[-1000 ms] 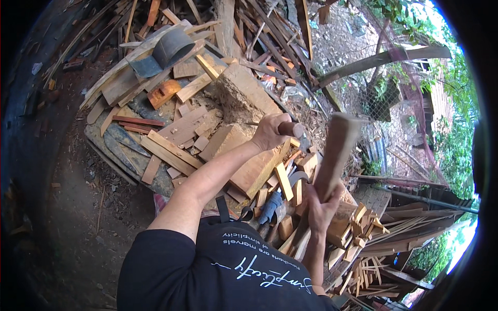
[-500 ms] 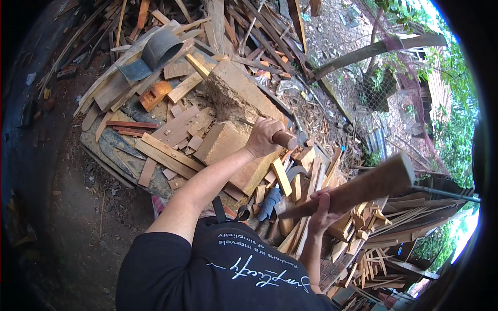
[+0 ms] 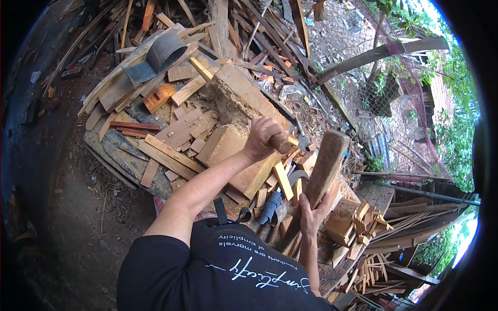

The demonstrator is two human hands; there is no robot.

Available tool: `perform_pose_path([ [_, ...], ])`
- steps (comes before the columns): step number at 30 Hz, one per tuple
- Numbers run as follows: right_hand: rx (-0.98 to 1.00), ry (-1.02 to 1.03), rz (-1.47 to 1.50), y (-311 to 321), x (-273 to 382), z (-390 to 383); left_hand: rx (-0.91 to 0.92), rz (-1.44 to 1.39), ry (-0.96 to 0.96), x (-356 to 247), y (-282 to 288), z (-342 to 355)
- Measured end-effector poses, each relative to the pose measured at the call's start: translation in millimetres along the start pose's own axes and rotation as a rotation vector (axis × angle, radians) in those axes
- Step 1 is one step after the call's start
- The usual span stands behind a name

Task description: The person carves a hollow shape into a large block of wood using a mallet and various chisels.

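Observation:
A large pale wooden block (image 3: 220,147) lies in front of me with a rough hollow cut across its middle, full of chips. Over the block, my left hand (image 3: 263,139) is wrapped round the round wooden handle (image 3: 280,142) of a chisel. The chisel's blade is hidden behind my fist. To the right, my right hand (image 3: 314,215) grips a long flat wooden mallet (image 3: 327,160), like a thick paddle. Its broad end points away from me, beside the chisel handle and apart from it.
Offcuts and thin boards (image 3: 168,160) cover the work surface left of the block. A curved dark sheet (image 3: 165,52), an orange wooden piece (image 3: 158,97) and a blue cloth (image 3: 271,205) lie around it. Scrap wood (image 3: 358,223) is piled at the right; a wire fence (image 3: 384,93) stands beyond.
The mallet has swung left and turned from slanting rightward to pointing away from me, nearer the chisel. My left fist has shifted slightly, still holding the chisel.

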State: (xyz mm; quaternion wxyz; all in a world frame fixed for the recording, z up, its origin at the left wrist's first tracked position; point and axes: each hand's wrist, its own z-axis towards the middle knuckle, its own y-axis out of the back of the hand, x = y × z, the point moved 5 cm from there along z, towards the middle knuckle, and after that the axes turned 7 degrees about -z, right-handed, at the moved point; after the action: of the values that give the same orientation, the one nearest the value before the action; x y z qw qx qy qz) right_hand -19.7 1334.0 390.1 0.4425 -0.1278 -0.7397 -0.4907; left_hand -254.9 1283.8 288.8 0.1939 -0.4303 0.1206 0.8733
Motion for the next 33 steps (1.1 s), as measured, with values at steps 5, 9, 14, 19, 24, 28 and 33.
perform_pose_path([
  [5,0.026,-0.075,0.001,2,6,2,-0.137,-0.002,0.126,11,2,5],
  [9,-0.008,0.124,-0.154,1,22,8,-0.146,-0.028,0.214,25,2,1],
  [14,-0.209,0.423,0.053,14,81,2,-0.208,-0.049,0.172,26,6,7],
  [19,-0.127,0.529,-0.663,-20,55,24,-0.221,-0.101,0.191,33,2,6],
  [24,-0.021,0.190,-0.213,-17,57,38,-0.205,-0.063,0.213,32,5,5],
  [28,-0.116,0.518,0.263,-8,68,26,-0.221,-0.067,0.219,29,9,9],
  [33,0.212,0.068,-0.424,-37,23,47,-0.206,0.045,0.197,42,-2,-2],
])
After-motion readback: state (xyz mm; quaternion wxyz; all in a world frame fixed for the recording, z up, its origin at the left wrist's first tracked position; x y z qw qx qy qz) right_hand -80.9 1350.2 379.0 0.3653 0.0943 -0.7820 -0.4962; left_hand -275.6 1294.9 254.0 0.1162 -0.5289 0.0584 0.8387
